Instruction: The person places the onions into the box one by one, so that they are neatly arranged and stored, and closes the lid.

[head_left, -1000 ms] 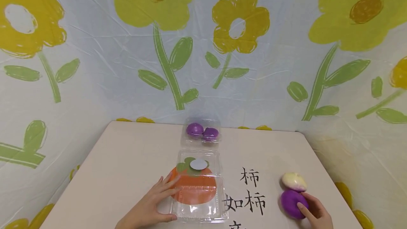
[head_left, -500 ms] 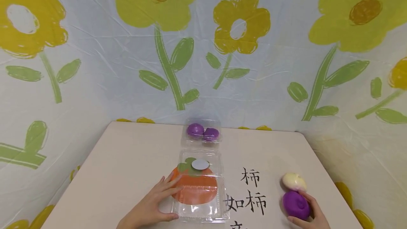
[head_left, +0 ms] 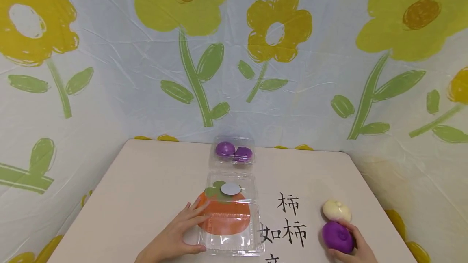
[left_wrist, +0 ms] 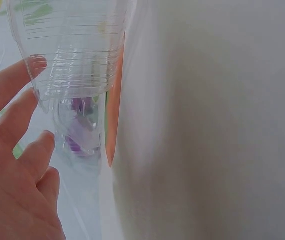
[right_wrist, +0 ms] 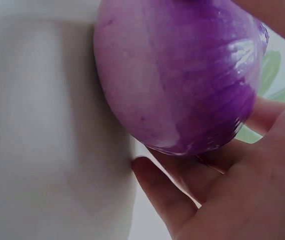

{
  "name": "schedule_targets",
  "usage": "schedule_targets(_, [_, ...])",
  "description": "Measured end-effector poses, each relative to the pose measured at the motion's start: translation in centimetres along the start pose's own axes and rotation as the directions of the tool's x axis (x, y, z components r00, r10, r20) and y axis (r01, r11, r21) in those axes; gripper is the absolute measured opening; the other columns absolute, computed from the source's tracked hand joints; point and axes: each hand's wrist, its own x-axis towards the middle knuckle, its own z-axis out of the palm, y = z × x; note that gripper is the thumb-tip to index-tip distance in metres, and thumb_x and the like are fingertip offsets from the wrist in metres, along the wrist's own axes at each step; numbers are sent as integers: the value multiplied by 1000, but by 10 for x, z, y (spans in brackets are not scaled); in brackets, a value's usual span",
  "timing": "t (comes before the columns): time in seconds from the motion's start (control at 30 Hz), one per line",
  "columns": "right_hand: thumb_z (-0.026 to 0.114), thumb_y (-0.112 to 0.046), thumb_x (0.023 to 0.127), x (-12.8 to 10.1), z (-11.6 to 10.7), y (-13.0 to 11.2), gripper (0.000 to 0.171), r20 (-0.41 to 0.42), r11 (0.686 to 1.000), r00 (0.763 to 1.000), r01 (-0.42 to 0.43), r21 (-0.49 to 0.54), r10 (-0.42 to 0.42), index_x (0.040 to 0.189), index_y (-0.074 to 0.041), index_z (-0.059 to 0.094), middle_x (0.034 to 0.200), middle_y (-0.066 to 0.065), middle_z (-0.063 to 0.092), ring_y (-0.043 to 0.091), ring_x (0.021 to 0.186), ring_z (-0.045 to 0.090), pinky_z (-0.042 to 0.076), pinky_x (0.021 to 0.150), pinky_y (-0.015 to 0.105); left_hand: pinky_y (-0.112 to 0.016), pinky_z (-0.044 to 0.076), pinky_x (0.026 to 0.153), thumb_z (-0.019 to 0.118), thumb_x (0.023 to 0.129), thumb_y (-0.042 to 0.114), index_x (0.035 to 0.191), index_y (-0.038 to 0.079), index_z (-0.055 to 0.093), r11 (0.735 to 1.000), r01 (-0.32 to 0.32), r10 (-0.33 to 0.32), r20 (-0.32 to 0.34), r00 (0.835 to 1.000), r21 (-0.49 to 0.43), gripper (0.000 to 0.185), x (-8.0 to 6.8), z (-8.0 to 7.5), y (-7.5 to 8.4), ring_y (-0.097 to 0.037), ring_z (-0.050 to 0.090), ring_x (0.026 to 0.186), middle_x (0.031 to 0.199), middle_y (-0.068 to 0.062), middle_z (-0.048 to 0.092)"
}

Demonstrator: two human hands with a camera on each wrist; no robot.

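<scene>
Head view: right hand [head_left: 360,250] is gripping the purple onion [head_left: 335,236], fingers wrapping the far and right side, thumb pressing in from the near side. Onion is sitting toward the right of the table [head_left: 164,173], right by the cream bulb [head_left: 335,209]; can't tell whether the two are touching. Changes: thumb was lying over the top a second ago, now it's bracing the near flank. Onion and bulb are also sitting slightly further left than in the last frame. My read: the hold is getting reset lower and firmer, pick-up not done yet.

Left hand [head_left: 179,232] is staying put, fingers spreading apart along the left edge of the clear clamshell [head_left: 230,243], not clamping. Clamshell is lying lid-back over the orange persimmon print [head_left: 234,226]; looks like it's being steadied. Lidded box [head_left: 219,162] is standing at the back, holding more purple onions.

Left wrist view: fingertips are resting at the clamshell wall, thumb out of sight.

Right wrist view: onion is filling the top of the view, fingers curling under and behind it. It's hanging close to the tabletop; can't confirm contact.
</scene>
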Motion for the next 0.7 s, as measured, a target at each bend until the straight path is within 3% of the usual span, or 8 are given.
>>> schedule_targets(0.1, [91,-21,68,0,3,-6,92,12,1000,1000,9,-4,-8,141,-6,38,125,21,57,2,99,54,49,76,28,-31,3,122,85,77,38,139,6,56,1000,-1,1,0,1000,1,75,0,0,0,-51,28,140,152,-23,40])
schedule_targets(0.33, [94,-12,61,0,17,-17,89,-39,985,986,164,46,-163,136,-7,47,117,-4,58,-7,97,53,50,75,21,-29,0,122,84,77,38,141,9,55,999,34,-35,18,999,8,76,0,-2,2,-50,28,141,154,-20,39])
schedule_targets(0.5, [94,-11,59,6,28,-27,89,-29,969,970,242,46,-241,136,-7,50,125,8,59,-5,102,54,50,77,22,-28,0,122,84,78,39,142,10,54,999,45,-45,25,999,4,76,1,-3,2,-49,27,142,154,-19,38])
schedule_targets(0.7, [95,-12,59,15,39,-44,89,28,965,967,250,74,-253,136,-8,51,127,16,59,1,106,57,50,83,22,-27,1,122,81,80,44,141,11,56,999,49,-49,36,998,10,74,-1,-1,0,-48,28,142,155,-18,38])
